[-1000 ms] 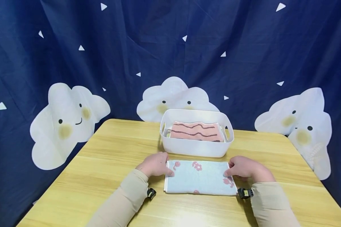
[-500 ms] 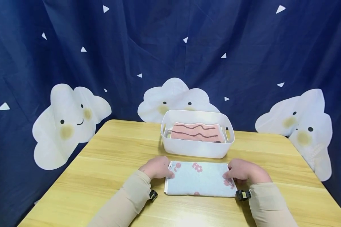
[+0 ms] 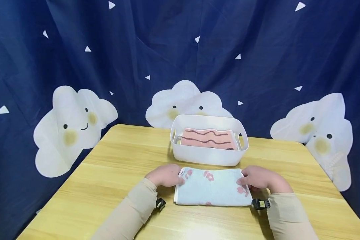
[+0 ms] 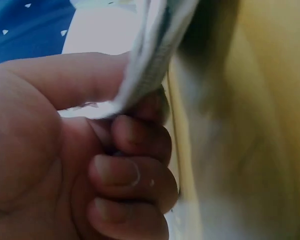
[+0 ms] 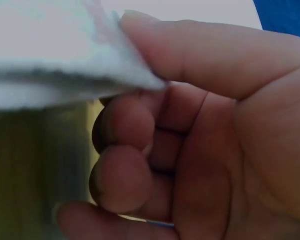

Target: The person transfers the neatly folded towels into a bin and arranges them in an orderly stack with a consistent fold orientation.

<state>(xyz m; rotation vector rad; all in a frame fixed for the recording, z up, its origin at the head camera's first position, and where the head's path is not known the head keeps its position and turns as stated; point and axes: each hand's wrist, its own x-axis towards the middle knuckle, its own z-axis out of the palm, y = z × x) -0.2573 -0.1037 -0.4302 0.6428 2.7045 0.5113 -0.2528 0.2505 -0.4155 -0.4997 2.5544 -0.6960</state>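
A folded light-blue towel (image 3: 213, 188) with pink flowers lies across the front of the table, its far edge a little raised. My left hand (image 3: 167, 175) pinches its left end, thumb on top and fingers curled beneath; the left wrist view shows the towel's layered edge (image 4: 152, 55) between them. At the right end my right hand (image 3: 259, 178) pinches the towel the same way. In the right wrist view the towel's corner (image 5: 115, 65) sits between thumb and curled fingers. Behind the towel stands a white basket (image 3: 207, 156) with a pink, dark-striped towel (image 3: 208, 138) inside.
The wooden table (image 3: 123, 150) reaches back to a dark blue curtain (image 3: 168, 40) printed with white clouds. The basket stands just beyond the blue towel, near the table's far edge. A small black device (image 3: 261, 204) sits at the right wrist.
The towel's far edge has risen slightly between both hands, and its left far corner now bends up. The basket and pink towel stay in place.
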